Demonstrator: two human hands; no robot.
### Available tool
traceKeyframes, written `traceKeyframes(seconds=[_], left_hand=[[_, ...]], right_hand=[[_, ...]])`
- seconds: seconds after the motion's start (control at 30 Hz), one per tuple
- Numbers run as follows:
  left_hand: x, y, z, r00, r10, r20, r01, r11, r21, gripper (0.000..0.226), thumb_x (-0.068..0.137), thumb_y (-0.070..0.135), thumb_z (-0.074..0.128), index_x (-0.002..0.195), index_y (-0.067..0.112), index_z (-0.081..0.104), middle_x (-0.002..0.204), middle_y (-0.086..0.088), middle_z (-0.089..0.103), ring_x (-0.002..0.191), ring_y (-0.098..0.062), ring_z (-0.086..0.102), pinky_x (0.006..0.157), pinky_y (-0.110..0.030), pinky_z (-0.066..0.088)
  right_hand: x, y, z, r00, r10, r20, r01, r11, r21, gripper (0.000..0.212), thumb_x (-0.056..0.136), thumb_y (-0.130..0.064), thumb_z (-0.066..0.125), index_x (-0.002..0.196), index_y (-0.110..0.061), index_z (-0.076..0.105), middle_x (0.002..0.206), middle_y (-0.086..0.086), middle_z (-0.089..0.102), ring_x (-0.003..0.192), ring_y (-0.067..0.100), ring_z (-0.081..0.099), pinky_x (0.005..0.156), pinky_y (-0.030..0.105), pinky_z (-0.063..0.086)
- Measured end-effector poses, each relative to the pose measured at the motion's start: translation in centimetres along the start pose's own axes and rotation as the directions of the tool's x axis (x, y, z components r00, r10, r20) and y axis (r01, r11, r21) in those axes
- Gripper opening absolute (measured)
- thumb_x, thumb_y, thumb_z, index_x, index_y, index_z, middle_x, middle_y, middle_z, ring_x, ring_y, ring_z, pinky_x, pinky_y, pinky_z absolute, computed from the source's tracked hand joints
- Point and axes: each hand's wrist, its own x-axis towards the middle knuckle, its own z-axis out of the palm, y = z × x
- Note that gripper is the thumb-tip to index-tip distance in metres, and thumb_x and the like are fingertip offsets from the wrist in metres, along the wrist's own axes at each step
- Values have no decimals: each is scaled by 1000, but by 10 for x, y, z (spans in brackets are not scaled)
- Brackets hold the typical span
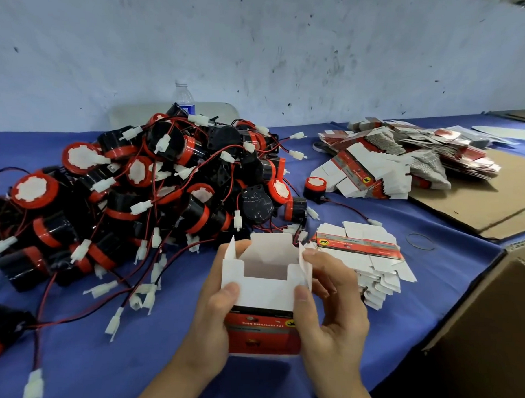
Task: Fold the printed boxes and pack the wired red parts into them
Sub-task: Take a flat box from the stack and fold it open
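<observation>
Low centre, just above the blue-cloth tabletop (158,359), the white cardboard box with red printed panel (263,292) is held up in both hands. Left hand (210,323): grip clamped on the box's left side, thumb on the white front panel, fingers wrapped behind. Right hand (331,316): grip clamped on the right side, thumb at the front corner, a fingertip against the right side flap.

Box is erected and looks empty as far as the opening shows. Flaps stand open. Mouth points up and away from the person, red panel faces the camera. Long axis looks to run from the near closed end to the far open end, tilted up.

Handling, judged: thin card, very light, crushes and creases easily. Hold by the side walls near the corners, light pressure, keep off the flaps.

Just beyond, a pile of black-and-red round parts with red-black wires and white plugs (141,193) spreads left. Parts look hard and rigid, wires tangle; lift one by its body.

Right of the box, a stack of flat unfolded printed boxes (370,257). Near it, a thin rubber band (420,242). Farther back, a bigger heap of flat box blanks (407,157) partly on a brown cardboard sheet (480,202). Brown carton (490,329) at right edge. Clear plastic water bottle (184,100) behind the pile.
</observation>
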Motion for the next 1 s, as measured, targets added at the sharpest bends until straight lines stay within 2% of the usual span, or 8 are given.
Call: traceKeyframes(seconds=[0.23, 0.33, 0.43, 0.53, 0.7, 0.83, 1.0], left_hand=[[0, 0, -2, 999, -24, 28, 24, 1000, 5, 37, 80, 34, 49, 116, 35, 57, 105, 1, 68, 91, -16, 67, 69, -29, 56], [0, 2, 0, 999, -46, 27, 47, 998, -33, 29, 77, 33, 54, 106, 33, 54, 99, 0, 66, 83, -16, 66, 65, -29, 55], [1, 3, 1, 998, -54, 25, 55, 997, -51, 28, 75, 33, 56, 103, 32, 53, 99, 1, 67, 82, -15, 66, 64, -29, 55], [1, 4, 1, 998, -56, 18, 57, 996, -63, 26, 76, 33, 56, 101, 33, 53, 97, 3, 67, 81, -14, 67, 62, -27, 55], [1, 4, -1, 994, -99, 39, 102, 992, -79, 25, 77, 34, 58, 101, 35, 51, 98, 1, 68, 81, -16, 68, 63, -28, 55], [1, 5, -2, 991, -118, 56, 122, 989, -83, 25, 77, 35, 59, 101, 35, 52, 99, -2, 67, 80, -19, 66, 62, -31, 55], [3, 6, -3, 993, -102, 65, 107, 991, -78, 26, 74, 32, 57, 99, 33, 52, 94, -1, 65, 76, -17, 63, 61, -31, 54]], right_hand=[[2, -1, -1, 1000, 15, 9, -15, 1000, 26, 45, 82, -16, 53, 117, -44, 53, 110, -23, 59, 87, 4, 60, 76, 15, 49], [3, -1, -2, 999, 36, 9, -37, 998, 53, 43, 81, -13, 51, 114, -41, 54, 106, -21, 59, 87, 7, 59, 76, 17, 49], [4, -2, -4, 999, 27, 25, -28, 999, 41, 43, 81, -11, 50, 112, -41, 55, 104, -21, 59, 84, 5, 57, 73, 16, 48], [6, -3, -5, 998, 41, 44, -43, 998, 42, 41, 81, -12, 50, 110, -41, 57, 103, -20, 60, 89, 7, 59, 75, 19, 49], [11, -4, -9, 993, 34, 110, -36, 999, 21, 26, 80, -12, 50, 98, -24, 65, 105, -15, 62, 106, 14, 60, 82, 20, 46], [11, -4, -10, 988, 55, 144, -54, 998, -13, 17, 81, -17, 51, 87, -18, 66, 102, -14, 62, 104, 15, 61, 80, 23, 47], [12, -6, -10, 972, 57, 226, -49, 998, -42, 18, 82, -20, 51, 85, -11, 67, 98, -6, 63, 99, 18, 61, 80, 23, 46]])
